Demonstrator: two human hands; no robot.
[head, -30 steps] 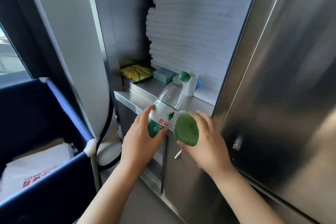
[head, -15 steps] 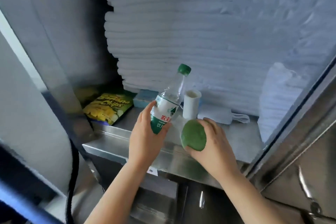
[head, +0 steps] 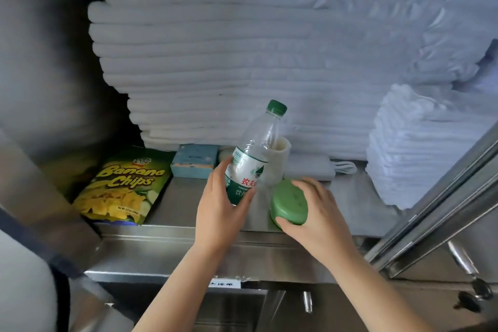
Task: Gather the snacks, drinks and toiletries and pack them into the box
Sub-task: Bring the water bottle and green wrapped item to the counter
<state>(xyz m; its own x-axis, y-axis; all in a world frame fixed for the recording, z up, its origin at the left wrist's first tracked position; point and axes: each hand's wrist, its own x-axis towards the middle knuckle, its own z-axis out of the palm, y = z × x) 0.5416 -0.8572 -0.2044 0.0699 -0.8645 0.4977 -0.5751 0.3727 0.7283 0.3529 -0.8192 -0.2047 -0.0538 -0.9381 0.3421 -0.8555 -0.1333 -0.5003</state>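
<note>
A bag of banana chips [head: 121, 188] lies untouched at the left end of the steel counter [head: 183, 202]. Just right of it, a small blue packet [head: 194, 160] sits against the tall stack of folded white linen [head: 242, 48]. The left hand [head: 221, 210] has its grip wrapped round the lower, labelled part of the water bottle [head: 250, 159]. The bottle leans to the right with its green cap uppermost; its base is hidden behind the hand. A white cup [head: 281, 153] stands just behind it. Further right, the right hand [head: 320, 213] grasps a green oval case [head: 289, 202], thumb on the near edge and fingers curled over the far edge, above the counter's near lip. The box is out of sight.

Both hands look loaded, so the step is probably to carry the pair to the box. It would go best with the bottle brought upright and both items drawn clear of the cup before turning. The chips and the packet look left for another reach.
</note>
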